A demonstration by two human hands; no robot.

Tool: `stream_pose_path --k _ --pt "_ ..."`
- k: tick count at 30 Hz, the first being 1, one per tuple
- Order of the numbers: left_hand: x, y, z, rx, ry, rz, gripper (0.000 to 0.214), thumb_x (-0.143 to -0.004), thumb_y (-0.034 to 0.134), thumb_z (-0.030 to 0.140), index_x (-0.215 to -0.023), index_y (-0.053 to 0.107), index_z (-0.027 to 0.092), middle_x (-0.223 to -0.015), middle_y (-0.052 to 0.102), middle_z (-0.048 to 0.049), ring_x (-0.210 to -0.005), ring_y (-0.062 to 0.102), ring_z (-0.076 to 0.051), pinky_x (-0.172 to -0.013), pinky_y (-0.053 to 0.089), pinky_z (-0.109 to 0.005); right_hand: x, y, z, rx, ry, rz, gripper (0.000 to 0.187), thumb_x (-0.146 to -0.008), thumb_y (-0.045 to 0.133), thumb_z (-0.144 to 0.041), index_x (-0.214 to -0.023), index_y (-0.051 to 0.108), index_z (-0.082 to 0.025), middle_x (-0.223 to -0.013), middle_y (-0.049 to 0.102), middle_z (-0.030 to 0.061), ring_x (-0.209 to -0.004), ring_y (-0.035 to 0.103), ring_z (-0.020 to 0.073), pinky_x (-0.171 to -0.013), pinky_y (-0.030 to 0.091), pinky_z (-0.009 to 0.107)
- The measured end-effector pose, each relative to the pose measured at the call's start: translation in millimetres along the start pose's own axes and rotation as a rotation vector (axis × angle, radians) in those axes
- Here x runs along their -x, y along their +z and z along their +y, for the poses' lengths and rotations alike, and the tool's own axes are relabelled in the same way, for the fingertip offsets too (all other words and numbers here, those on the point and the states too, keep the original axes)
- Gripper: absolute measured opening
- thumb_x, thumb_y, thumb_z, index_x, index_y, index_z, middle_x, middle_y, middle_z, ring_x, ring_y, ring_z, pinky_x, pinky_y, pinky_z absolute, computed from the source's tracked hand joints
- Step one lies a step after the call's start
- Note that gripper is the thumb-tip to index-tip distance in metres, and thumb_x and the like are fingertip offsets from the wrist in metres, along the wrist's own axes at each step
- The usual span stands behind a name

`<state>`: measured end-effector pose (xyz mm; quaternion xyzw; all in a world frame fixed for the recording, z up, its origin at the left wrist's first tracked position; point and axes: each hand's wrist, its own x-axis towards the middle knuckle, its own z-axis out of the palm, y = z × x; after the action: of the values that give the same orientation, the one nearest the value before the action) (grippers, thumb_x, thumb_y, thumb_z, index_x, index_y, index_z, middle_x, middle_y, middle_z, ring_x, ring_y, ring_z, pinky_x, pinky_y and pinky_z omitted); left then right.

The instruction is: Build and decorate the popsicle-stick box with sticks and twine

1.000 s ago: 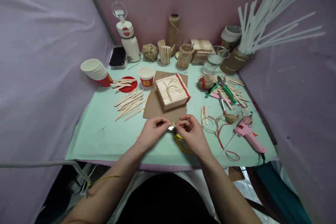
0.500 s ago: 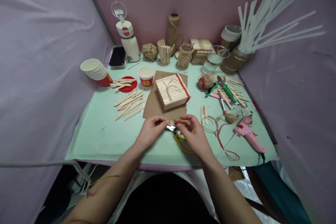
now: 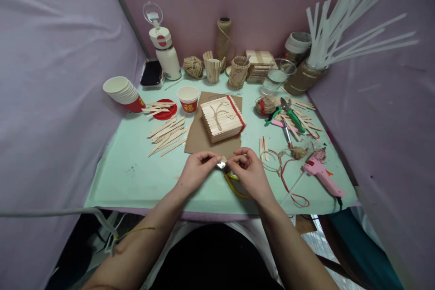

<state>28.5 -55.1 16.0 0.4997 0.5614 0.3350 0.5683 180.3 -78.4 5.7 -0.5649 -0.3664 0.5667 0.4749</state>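
Note:
My left hand (image 3: pixel 201 167) is closed in a pinch at the near middle of the table. Opposite it, my right hand (image 3: pixel 247 170) pinches as well, its fingers curled. Between the fingertips shows a small light wooden piece (image 3: pixel 224 159), partly hidden by the fingers. Scissors with yellow handles (image 3: pixel 234 186) lie just beneath, their metal blades close under the fingertips and the handles partly behind my right hand. Beyond both hands a craft-stick box (image 3: pixel 222 120), with a twine design and a red cord edge on top, rests on a brown cardboard sheet (image 3: pixel 195 138).
Loose craft sticks (image 3: pixel 166 133) and stacked paper cups (image 3: pixel 124 93) are at the left. To the right lie green-handled pruners (image 3: pixel 294 118), red cord (image 3: pixel 287 183) and a pink glue gun (image 3: pixel 322 174). A water cup (image 3: pixel 275 79) and a white bottle (image 3: pixel 168 61) stand at the back.
My fingertips have shifted slightly over the scissors, and the small wooden piece shows a little more between them. The view has moved very slightly; the other things stay in place.

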Motion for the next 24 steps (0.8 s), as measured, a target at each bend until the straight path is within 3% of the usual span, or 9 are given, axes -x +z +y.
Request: stream_pose_path --k 5,13,20,24 --pt "-2 1.9 -10 0.165 -0.019 0.008 0.043 -0.079 0.06 0.049 -0.098 0.071 0.013 -0.08 0.069 -0.0059 -0.06 0.051 -0.009 -0.058 0.041 -0.023 -3 0 1 -0.097 -0.013 0.09 0.039 -0.066 0.073 -0.034 -0.09 0.045 -0.022 -0.066 0.065 -0.0047 -0.062 0.059 0.0129 -0.065 0.045 0.027" --pt "5 24.1 -13 0.411 -0.072 0.076 0.03 -0.06 0.08 0.033 -0.081 0.069 0.014 -0.082 0.07 -0.0042 -0.075 0.061 -0.013 -0.072 0.047 -0.026 1 4 3 -0.169 -0.01 0.096 0.039 -0.065 0.075 -0.034 -0.089 0.047 -0.022 -0.07 0.065 -0.0034 -0.066 0.061 0.0134 -0.066 0.047 0.028" --pt "8 33.5 -11 0.489 -0.074 0.162 0.027 -0.059 0.079 0.032 -0.076 0.066 0.015 -0.073 0.065 0.0002 -0.063 0.054 -0.009 -0.058 0.042 -0.021 4 7 10 -0.161 -0.038 0.092 0.034 -0.069 0.073 -0.034 -0.088 0.048 -0.023 -0.074 0.066 -0.0024 -0.072 0.063 0.0147 -0.072 0.049 0.03" --pt "7 28.7 -17 0.415 0.015 0.15 0.021 -0.067 0.075 0.031 -0.079 0.067 0.016 -0.078 0.067 -0.0019 -0.071 0.058 -0.011 -0.069 0.046 -0.024 5 7 9 -0.104 -0.049 0.051 0.031 -0.072 0.071 -0.037 -0.09 0.051 -0.022 -0.083 0.067 0.001 -0.08 0.064 0.0164 -0.077 0.05 0.032"
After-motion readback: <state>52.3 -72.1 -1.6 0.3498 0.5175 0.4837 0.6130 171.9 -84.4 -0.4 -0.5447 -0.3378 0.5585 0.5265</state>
